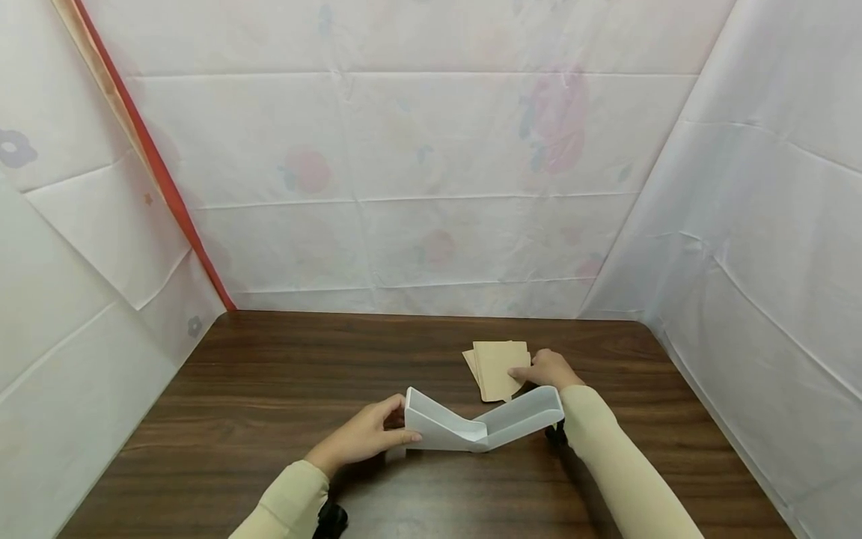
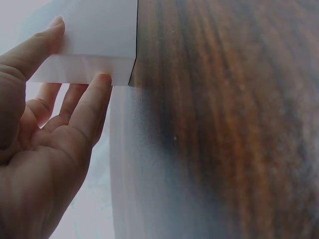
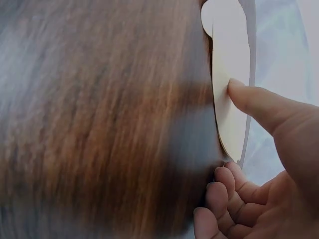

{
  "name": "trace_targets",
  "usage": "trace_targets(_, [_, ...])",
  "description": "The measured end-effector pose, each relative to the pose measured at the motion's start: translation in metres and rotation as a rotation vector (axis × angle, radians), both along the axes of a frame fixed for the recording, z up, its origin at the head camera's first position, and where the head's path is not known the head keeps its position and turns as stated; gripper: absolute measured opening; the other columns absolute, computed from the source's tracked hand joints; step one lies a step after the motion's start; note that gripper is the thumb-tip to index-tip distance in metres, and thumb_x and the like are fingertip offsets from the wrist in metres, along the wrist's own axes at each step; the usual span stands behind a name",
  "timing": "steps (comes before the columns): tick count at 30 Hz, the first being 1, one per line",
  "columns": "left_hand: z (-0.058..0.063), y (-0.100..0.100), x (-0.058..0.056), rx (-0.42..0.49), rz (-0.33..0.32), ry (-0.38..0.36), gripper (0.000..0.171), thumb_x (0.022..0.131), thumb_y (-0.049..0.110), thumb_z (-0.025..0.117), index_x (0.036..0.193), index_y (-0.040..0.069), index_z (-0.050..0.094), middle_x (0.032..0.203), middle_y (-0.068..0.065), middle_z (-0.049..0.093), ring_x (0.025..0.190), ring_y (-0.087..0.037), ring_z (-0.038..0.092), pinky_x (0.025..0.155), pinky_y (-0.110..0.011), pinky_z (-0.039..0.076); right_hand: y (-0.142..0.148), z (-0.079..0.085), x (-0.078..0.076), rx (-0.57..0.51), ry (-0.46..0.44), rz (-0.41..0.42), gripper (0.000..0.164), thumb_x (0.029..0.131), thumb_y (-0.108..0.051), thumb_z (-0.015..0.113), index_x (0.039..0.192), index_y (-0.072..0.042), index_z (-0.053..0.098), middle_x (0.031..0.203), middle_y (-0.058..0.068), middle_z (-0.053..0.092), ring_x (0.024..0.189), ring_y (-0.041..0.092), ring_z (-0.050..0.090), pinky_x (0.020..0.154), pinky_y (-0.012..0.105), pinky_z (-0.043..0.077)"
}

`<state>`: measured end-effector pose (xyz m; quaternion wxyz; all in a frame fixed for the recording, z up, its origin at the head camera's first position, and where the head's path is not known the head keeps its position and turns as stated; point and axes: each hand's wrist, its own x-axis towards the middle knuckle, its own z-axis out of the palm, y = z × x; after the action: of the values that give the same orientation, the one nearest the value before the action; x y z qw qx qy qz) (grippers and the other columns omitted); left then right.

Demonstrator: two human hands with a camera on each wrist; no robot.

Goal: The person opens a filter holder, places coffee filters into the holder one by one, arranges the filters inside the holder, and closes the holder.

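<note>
A white V-shaped holder (image 1: 447, 433) with two shallow, raised-edge arms stands on the table. My left hand (image 1: 367, 434) grips its left end, thumb on the near side and fingers by the end face; the left wrist view shows the thumb and a fingertip on the white holder (image 2: 97, 35). Behind the holder's right arm lies a loose stack of thin beige cards (image 1: 497, 367), slightly fanned. My right hand (image 1: 548, 368) pinches their right edge. In the right wrist view the thumb presses on the cards (image 3: 230, 59), with an index fingertip at their lower end.
The dark wood-grain table (image 1: 283, 367) reaches back to a pale printed sheet (image 1: 417, 150) hung behind it. Similar sheeting borders both sides, with a red strip (image 1: 161, 168) at the back left. A black wrist strap (image 1: 330, 518) shows below the left sleeve.
</note>
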<state>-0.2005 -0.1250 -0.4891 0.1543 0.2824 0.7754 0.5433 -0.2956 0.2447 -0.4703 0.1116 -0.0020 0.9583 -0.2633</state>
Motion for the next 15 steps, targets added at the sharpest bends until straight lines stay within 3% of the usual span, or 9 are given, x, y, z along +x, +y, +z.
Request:
trace_targets(10, [0.0061, -0.0013, 0.0039, 0.017, -0.004, -0.01, 0.032, 0.094, 0.02, 0.074, 0.119, 0.008, 0.058, 0.119, -0.006, 0.068, 0.108, -0.022, 0.065, 0.085, -0.028, 0.053, -0.0043, -0.0009, -0.0033, 0.001, -0.012, -0.027, 0.06, 0.089, -0.041, 0.075, 0.111, 0.013, 0.062, 0.102, 0.021, 0.066, 0.088, 0.03, 0.061, 0.08, 0.046, 0.052])
trace_targets(15, [0.0037, -0.0023, 0.0027, -0.002, 0.001, -0.002, 0.033, 0.094, 0.023, 0.074, 0.119, 0.009, 0.058, 0.118, -0.005, 0.068, 0.107, -0.019, 0.065, 0.085, -0.029, 0.054, -0.006, -0.0028, -0.0013, -0.025, -0.01, -0.061, 0.043, 0.088, -0.04, 0.076, 0.078, -0.001, 0.06, 0.076, 0.007, 0.056, 0.069, 0.021, 0.051, 0.064, 0.035, 0.046])
